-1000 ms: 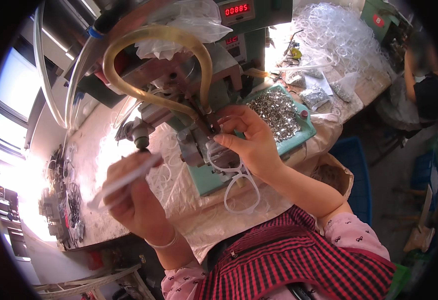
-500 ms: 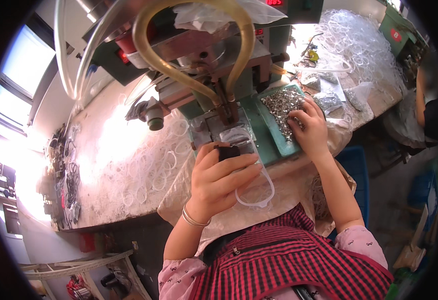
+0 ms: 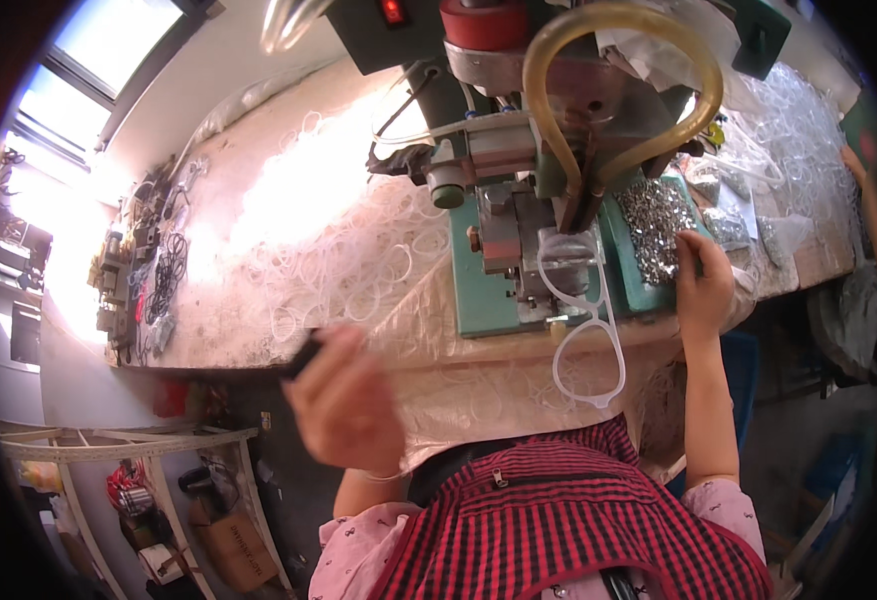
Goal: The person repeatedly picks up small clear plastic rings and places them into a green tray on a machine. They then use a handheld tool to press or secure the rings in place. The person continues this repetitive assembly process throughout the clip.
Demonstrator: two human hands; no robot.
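Note:
My left hand [image 3: 343,410] is blurred below the table's front edge, closed around a small dark object [image 3: 303,355] that sticks out at its upper left. My right hand [image 3: 703,290] rests at the green tray [image 3: 618,265], fingertips in its pile of small shiny metal parts [image 3: 653,225]; what they hold is hidden. A clear white spectacle frame [image 3: 588,340] hangs from the front of the green press machine [image 3: 503,230], apart from both hands. A yellowish hose [image 3: 618,60] loops over the machine's head.
Many clear white rings [image 3: 348,260] lie across the cloth-covered table [image 3: 258,200]. Dark tools and cables [image 3: 143,280] sit at its left end. Clear plastic bags [image 3: 788,130] pile up at the right. A white rack [image 3: 128,450] and a cardboard box [image 3: 238,545] stand on the floor.
My left hand has pulled away from the machine, down and left past the table edge, leaving the spectacle frame hanging. My right hand stays at the tray of metal parts.

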